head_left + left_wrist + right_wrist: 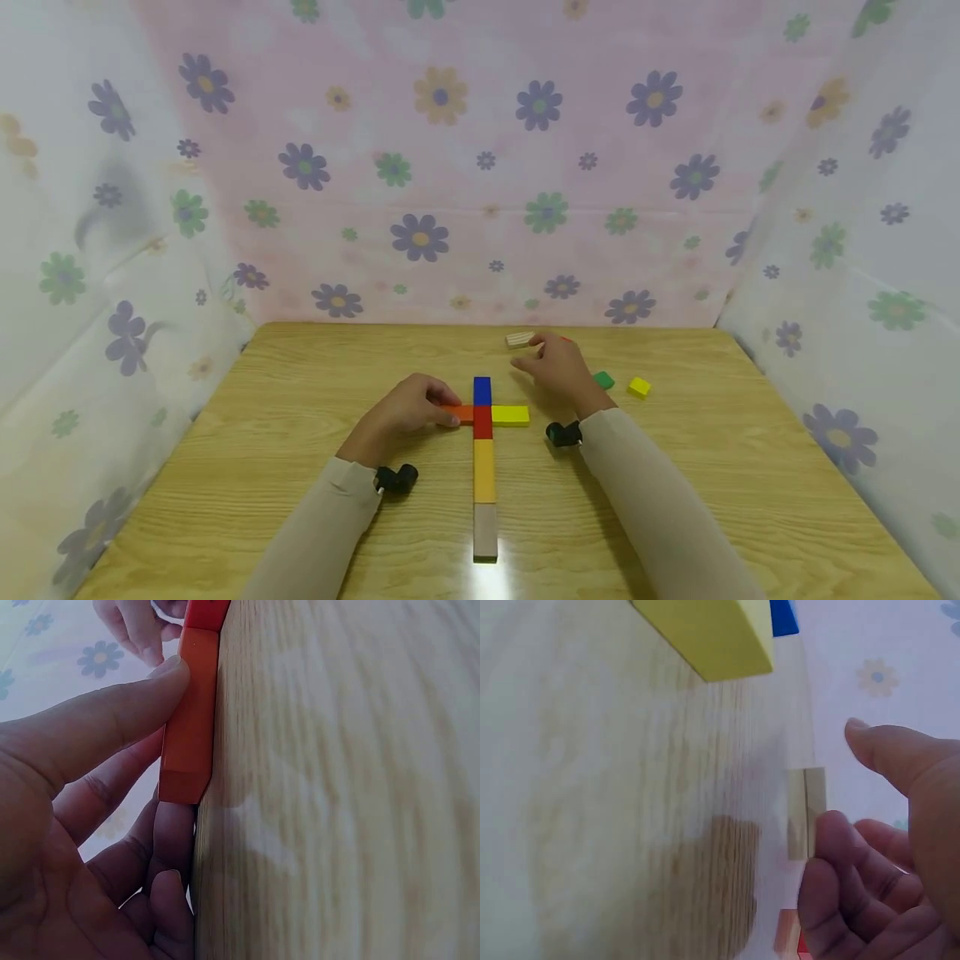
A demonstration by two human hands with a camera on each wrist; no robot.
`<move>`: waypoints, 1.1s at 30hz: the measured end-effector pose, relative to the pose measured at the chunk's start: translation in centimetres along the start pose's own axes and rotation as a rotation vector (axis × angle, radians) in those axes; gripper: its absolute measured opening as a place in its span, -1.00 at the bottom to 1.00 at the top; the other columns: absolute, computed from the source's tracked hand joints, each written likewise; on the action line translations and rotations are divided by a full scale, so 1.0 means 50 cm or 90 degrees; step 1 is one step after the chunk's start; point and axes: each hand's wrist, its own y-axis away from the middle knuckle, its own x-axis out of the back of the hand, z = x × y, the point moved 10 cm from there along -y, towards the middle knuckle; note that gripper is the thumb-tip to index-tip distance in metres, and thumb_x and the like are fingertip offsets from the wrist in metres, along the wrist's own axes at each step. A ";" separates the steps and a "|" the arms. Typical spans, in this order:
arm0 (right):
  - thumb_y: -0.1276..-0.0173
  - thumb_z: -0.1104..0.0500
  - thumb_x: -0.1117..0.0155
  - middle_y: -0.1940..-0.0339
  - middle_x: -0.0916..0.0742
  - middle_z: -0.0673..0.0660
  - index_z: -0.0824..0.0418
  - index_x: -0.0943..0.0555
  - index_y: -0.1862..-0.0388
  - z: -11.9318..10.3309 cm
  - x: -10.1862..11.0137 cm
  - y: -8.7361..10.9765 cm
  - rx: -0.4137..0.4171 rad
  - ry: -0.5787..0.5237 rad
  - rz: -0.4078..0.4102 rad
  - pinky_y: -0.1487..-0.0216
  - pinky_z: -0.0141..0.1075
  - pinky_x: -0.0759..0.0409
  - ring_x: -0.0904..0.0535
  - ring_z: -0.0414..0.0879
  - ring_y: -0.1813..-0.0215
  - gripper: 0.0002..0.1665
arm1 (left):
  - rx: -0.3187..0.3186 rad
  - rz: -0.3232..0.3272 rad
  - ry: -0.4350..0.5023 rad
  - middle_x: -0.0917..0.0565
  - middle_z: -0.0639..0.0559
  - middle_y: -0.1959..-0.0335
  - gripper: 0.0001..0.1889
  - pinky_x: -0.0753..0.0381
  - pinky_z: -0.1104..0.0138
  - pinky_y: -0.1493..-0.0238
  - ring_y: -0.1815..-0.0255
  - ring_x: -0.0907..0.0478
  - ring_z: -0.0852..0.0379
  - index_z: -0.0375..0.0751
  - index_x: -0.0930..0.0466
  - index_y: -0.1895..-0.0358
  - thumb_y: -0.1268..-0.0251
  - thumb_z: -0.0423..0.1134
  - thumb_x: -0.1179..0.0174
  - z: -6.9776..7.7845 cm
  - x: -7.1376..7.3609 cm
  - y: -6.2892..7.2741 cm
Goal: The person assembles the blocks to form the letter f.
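Observation:
My left hand (408,408) pinches an orange block (193,705) between thumb and fingers, low on the table. The block's far end meets a red block (483,422) at the centre of a cross of blocks. A blue block (482,390) lies above the red one and a yellow block (511,416) to its right. Below run a yellow-orange block (484,471) and a greyish-brown block (485,532). My right hand (557,364) hovers beyond the cross with thumb and fingers apart, nothing between them. Its fingertips are near a plain wooden block (816,814).
On the right of the table (712,483) lie a green block (603,380) and a small yellow block (639,387). Another red block (802,946) is partly hidden behind my right hand. Flowered cloth (480,167) encloses the table's back and sides.

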 end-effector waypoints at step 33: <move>-0.27 -0.48 -0.35 0.85 -0.31 -0.03 0.09 -0.41 0.85 0.017 -0.001 -0.081 -0.124 0.161 0.003 0.70 -0.29 -0.12 -0.20 -0.13 0.78 -0.17 | 0.005 -0.014 0.014 -0.73 0.09 0.15 -0.81 -0.60 0.19 -0.04 0.12 -0.59 0.09 -0.04 -0.81 0.12 -0.21 -0.24 -0.52 -0.007 0.004 -0.011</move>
